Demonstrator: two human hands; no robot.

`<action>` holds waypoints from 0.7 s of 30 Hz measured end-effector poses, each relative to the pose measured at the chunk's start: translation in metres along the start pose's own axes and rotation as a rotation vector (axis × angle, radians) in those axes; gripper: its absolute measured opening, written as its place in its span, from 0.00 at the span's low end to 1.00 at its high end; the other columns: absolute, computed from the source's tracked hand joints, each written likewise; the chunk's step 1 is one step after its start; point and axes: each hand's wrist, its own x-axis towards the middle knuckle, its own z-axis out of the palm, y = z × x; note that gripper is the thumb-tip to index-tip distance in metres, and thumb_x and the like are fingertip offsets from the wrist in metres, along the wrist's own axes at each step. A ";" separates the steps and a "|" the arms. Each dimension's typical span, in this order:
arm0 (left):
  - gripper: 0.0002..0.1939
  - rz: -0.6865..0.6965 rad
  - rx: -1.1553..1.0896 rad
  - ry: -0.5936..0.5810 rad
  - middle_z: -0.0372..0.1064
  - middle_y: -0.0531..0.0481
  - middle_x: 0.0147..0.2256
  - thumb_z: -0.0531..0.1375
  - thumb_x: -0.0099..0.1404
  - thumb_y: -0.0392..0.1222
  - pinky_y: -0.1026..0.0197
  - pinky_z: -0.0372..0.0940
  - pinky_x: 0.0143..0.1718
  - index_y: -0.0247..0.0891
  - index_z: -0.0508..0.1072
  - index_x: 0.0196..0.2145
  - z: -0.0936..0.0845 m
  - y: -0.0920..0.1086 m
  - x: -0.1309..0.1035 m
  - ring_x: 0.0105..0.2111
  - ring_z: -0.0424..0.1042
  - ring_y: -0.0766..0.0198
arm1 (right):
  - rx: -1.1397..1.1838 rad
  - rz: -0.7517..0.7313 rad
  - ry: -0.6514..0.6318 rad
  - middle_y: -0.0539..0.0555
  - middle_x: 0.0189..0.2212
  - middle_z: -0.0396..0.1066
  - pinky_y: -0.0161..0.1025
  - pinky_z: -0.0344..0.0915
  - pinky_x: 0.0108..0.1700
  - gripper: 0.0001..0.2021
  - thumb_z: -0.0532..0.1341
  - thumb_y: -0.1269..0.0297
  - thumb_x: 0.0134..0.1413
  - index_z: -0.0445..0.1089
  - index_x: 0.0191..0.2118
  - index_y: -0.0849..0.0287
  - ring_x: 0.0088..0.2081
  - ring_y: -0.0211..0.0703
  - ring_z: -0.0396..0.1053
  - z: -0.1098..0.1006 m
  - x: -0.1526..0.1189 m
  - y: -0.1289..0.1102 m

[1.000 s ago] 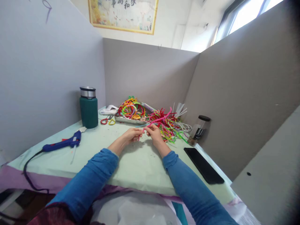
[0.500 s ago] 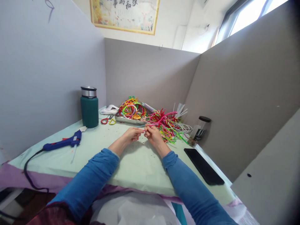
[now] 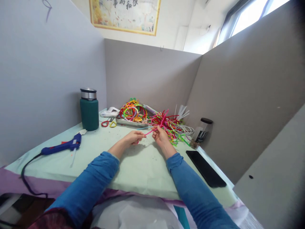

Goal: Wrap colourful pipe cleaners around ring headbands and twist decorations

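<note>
1. The left hand (image 3: 133,137) and right hand (image 3: 161,137) had been moved farther apart than half a second earlier, and a longer stretch of pink pipe cleaner (image 3: 150,131) was bared between them.
2. It was pinched between thumb and fingers of each hand, both drawn closed, above the middle of the table.
3. Its long axis was slanted from the left hand up and away to the right; beyond the right hand, pink was seen pointing more steeply toward the back panel (image 3: 152,73), in front of a heap of coloured pipe cleaners (image 3: 177,130).
4. The table was covered with a pale green cloth (image 3: 143,178), enclosed by grey panels; a framed picture (image 3: 125,19) was hung behind, and a window (image 3: 247,20) was seen upper right.
</note>
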 end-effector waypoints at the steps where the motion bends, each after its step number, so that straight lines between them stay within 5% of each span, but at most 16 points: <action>1: 0.17 0.009 0.021 0.013 0.51 0.60 0.17 0.66 0.49 0.49 0.66 0.37 0.16 0.34 0.71 0.31 0.000 0.000 0.001 0.14 0.44 0.76 | 0.001 0.003 0.016 0.50 0.24 0.71 0.30 0.57 0.19 0.07 0.59 0.63 0.56 0.66 0.31 0.60 0.17 0.30 0.58 -0.001 0.000 -0.002; 9: 0.18 -0.014 0.309 0.270 0.49 0.60 0.13 0.66 0.47 0.53 0.66 0.39 0.17 0.34 0.74 0.28 -0.004 -0.009 0.012 0.14 0.46 0.73 | 0.017 -0.067 -0.126 0.46 0.17 0.62 0.30 0.55 0.19 0.10 0.59 0.61 0.57 0.66 0.27 0.60 0.16 0.30 0.55 0.013 -0.010 -0.005; 17: 0.23 -0.007 0.258 0.106 0.64 0.53 0.20 0.67 0.46 0.56 0.66 0.41 0.16 0.32 0.76 0.29 -0.009 -0.007 0.009 0.14 0.46 0.76 | 0.082 -0.106 0.028 0.46 0.17 0.63 0.30 0.54 0.18 0.09 0.58 0.61 0.57 0.65 0.28 0.59 0.16 0.30 0.54 -0.002 -0.002 -0.015; 21: 0.22 0.018 0.244 -0.015 0.53 0.58 0.14 0.66 0.49 0.55 0.66 0.40 0.16 0.32 0.77 0.32 -0.006 0.001 -0.003 0.14 0.46 0.74 | 0.056 -0.096 0.053 0.45 0.16 0.61 0.30 0.54 0.18 0.10 0.58 0.60 0.57 0.64 0.28 0.59 0.15 0.29 0.53 -0.006 -0.001 -0.019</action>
